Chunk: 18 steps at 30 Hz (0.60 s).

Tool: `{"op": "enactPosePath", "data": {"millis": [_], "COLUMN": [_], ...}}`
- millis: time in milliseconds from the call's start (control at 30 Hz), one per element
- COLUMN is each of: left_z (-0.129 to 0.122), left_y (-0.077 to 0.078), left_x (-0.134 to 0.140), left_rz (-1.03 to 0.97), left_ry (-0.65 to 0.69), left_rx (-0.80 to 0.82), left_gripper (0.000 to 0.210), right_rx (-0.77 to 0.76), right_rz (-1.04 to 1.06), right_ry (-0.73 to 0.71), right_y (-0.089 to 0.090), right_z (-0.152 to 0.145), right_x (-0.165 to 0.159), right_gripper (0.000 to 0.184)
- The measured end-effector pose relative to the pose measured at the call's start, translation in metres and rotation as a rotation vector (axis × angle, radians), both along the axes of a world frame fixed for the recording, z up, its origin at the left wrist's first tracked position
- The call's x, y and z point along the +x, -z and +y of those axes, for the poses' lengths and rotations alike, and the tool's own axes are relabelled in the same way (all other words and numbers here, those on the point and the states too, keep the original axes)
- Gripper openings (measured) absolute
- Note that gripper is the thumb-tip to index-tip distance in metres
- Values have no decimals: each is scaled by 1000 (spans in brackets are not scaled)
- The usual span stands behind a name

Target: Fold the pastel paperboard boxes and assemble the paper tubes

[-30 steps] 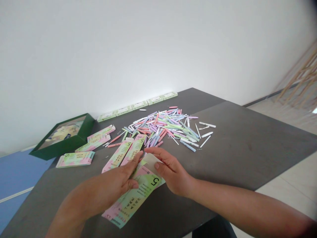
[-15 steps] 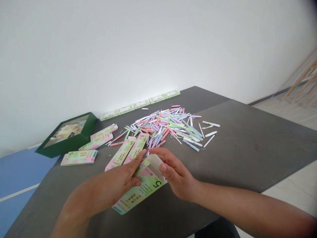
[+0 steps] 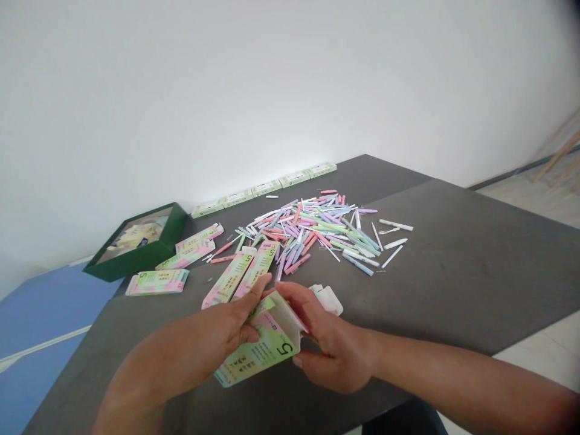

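My left hand grips a flat green and pink paper pen box printed with a large 5, thumb on its near face. The end of this box toward the right gapes, with a white inner side showing. At that end my right hand is curled around the edge, fingers at the far side and thumb low by the near corner. Just behind the right hand lies a white-flapped piece of another box, mostly hidden. Two similar boxes lie on the table beyond my left hand.
A large heap of pastel pens spreads over the dark table. Several green boxes line the wall. At left stand a green tray-like box and more pink-green boxes. A blue surface adjoins the left edge.
My right hand has shifted from pinching the white end flap to curling around the box's end, thumb lower. The white-flapped piece behind that hand has come into view. The camera view moved slightly.
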<state>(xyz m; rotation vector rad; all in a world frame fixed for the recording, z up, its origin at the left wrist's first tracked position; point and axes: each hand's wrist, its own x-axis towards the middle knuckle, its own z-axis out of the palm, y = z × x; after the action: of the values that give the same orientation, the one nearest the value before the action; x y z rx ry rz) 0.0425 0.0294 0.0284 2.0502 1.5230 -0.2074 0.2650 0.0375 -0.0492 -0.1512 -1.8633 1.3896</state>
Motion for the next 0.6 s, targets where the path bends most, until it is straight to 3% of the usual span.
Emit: {"op": "enactPosePath", "data": {"millis": [167,367,600], "left_z": [-2,-4,-2], "left_y": [6,2,6], "left_x": [-3,0,3], "left_rz": [-17,-46,-115], "left_ry": [-24,-37,-30], "left_rx": [22,-3,0], "left_gripper": [63,63,60], "right_rx": [46,168,143], "right_rz": [5,-9,40], "right_ry": [-55,94,175], "right_y": [-2,-2,2], "right_z": [2,3,4], "right_x": [0,3,-1], "right_gripper": [80,80,70]}}
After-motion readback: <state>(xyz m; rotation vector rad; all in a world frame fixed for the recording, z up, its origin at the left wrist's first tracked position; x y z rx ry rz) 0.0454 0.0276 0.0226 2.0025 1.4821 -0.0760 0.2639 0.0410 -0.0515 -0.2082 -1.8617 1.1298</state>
